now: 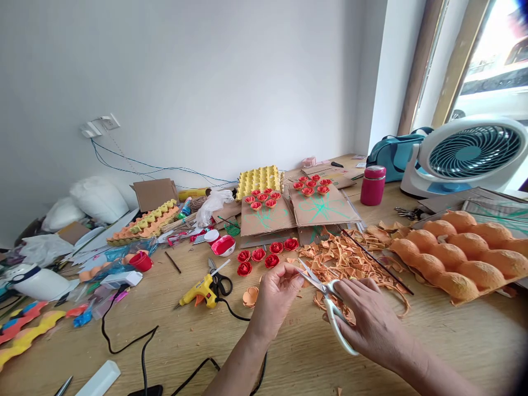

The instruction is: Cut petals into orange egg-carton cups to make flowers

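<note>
My right hand (367,319) has its fingers through the handles of white-handled scissors (329,294), whose blades are parted and point left. At their tips is my left hand (274,300), thumb and fingers pinched around something too small or hidden to make out. Behind both hands spreads a pile of orange egg-carton scraps (330,250). Several red paper flowers (258,254) stand just beyond my left hand. An orange petal cup (249,296) sits to its left, beside a yellow glue gun (202,292) and black-handled scissors (223,283).
An orange egg tray (462,256) lies at right, near a white fan (470,154) and a pink flask (373,186). Cardboard sheets (270,220) with red flowers are at the back. A thin dark stick (377,262) crosses the scraps. Black cables (144,352) run along the front.
</note>
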{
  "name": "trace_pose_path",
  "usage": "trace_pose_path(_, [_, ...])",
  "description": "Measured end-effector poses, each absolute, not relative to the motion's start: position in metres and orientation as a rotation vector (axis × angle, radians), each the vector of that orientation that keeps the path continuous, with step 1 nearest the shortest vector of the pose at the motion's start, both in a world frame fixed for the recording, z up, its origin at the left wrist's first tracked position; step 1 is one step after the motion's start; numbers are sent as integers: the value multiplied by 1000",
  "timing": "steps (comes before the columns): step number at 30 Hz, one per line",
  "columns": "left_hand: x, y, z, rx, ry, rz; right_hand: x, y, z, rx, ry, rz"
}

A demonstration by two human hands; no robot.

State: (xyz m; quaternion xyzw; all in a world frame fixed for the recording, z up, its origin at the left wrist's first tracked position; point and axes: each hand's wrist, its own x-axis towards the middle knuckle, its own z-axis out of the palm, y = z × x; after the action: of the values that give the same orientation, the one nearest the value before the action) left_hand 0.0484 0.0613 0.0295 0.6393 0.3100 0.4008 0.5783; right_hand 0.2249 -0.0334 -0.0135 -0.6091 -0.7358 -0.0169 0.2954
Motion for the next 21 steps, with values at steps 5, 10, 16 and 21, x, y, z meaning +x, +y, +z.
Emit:
trace_pose_path(5, [51, 59, 30, 1448, 675, 912, 225, -34, -13, -1586, -1958, -60])
trace_pose_path(10, [52, 56, 32, 1399, 652, 880, 225, -35, -13, -1552, -1950, -47])
trace_pose_path(16, [52, 51, 37, 1350, 611, 829, 226, -36, -13, -1509, -1978, -40])
trace_pose_path(21, [52, 49, 42, 1341, 605, 804, 226, -35, -12, -1485, -2002, -45])
